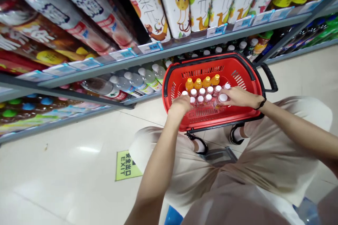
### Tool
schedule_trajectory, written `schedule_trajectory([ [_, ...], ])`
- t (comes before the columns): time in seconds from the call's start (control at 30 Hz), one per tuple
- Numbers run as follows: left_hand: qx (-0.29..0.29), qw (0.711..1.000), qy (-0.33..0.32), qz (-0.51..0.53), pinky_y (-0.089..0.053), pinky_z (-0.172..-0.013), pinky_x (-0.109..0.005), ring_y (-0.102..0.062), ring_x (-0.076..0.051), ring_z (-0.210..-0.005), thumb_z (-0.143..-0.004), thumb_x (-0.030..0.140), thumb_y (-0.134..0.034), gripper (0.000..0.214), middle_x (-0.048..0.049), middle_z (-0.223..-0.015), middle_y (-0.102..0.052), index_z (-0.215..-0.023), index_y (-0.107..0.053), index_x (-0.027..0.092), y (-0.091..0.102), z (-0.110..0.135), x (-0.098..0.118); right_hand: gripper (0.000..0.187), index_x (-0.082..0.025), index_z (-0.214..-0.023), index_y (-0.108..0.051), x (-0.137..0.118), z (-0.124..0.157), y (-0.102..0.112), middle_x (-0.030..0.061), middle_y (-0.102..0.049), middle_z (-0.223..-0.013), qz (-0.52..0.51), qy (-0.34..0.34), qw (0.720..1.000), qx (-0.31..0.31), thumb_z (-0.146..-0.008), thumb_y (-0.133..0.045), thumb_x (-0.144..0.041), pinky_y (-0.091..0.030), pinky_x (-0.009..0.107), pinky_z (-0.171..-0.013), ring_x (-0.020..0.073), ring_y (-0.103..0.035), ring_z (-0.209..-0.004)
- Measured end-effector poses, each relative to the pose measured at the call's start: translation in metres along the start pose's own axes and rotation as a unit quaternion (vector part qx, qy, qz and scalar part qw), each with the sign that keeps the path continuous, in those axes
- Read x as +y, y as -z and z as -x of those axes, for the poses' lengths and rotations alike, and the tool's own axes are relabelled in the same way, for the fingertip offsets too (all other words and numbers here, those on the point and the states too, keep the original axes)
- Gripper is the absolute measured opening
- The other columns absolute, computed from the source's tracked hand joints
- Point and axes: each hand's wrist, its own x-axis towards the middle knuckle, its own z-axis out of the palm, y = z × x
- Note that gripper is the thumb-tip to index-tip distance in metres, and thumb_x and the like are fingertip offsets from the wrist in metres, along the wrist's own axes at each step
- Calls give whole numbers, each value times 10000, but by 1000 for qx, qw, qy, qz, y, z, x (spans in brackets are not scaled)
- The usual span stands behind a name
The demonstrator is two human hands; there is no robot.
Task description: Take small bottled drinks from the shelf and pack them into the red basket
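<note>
A red shopping basket [185, 125] stands on the floor between my legs. Inside it are a row of orange bottles [198, 83] with yellow caps and several clear, pinkish bottles [201, 92] with white caps, all upright. My right hand [239, 96] reaches in from the right, its fingers closed round a white-capped bottle [222, 99] at the near right of the group. On the left side my left hand [181, 105] is curled against the white-capped bottles and seems to grip one at the near left corner; its fingertips are partly hidden.
Shelves of drinks rise just beyond the basket, with white tea cartons [200, 5] above and large bottles [134, 81] below. The basket's black handle [268, 77] sticks out to the right. A yellow-green exit sign [126, 167] lies on the tiled floor at left.
</note>
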Motion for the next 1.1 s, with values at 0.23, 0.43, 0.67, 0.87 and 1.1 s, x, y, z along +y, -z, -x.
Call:
schedule_trajectory([
  [0.23, -2, 995, -20, 94, -330, -1194, -557, -622, -446, -1223, -460, 148, -939, 531, -61, -644, -583, -491, -414, 222, 1, 3, -3, 496, -71, -1387, -542, 17, -19, -51, 237, -700, -1185, 22, -42, 996, -74, -1030, -609, -408, -459, 326, -745, 326, -711, -988],
  [0.43, 13, 987, -34, 158, -272, -1213, -612, -591, -464, -1269, -414, -20, -848, 484, -65, -650, -578, -496, -430, 211, -3, -10, -2, 660, 14, -1560, -344, 28, -49, -92, 342, -471, -1522, 55, -46, 993, -90, -1035, -579, -311, -472, 403, -1018, 384, -520, -1388],
  [0.67, 33, 984, -59, 166, -262, -1180, -719, -607, -533, -1206, -348, -36, -841, 527, -85, -672, -607, -482, -389, 199, -10, -11, 0, 475, -12, -1445, -478, 33, -74, -100, 295, -616, -1365, 74, -91, 986, -117, -1059, -529, -285, -467, 413, -1035, 346, -617, -1256],
  [0.87, 34, 987, -75, 140, -292, -1201, -646, -594, -497, -1271, -420, -22, -839, 506, -145, -817, -691, -527, -401, 208, -13, -12, 3, 472, -67, -1466, -474, 28, -77, -98, 224, -622, -1385, 71, -123, 982, -126, -1070, -547, -314, -494, 422, -1031, 297, -633, -1237],
  [1.1, 10, 994, -98, 47, -413, -1083, -678, -666, -512, -1154, -506, 46, -839, 345, -203, -899, -750, -583, -531, 181, -18, -18, 18, 441, -90, -1473, -490, 23, -74, -106, 173, -667, -1283, 40, -159, 978, -127, -1106, -505, -335, -549, 438, -986, 263, -682, -1127],
])
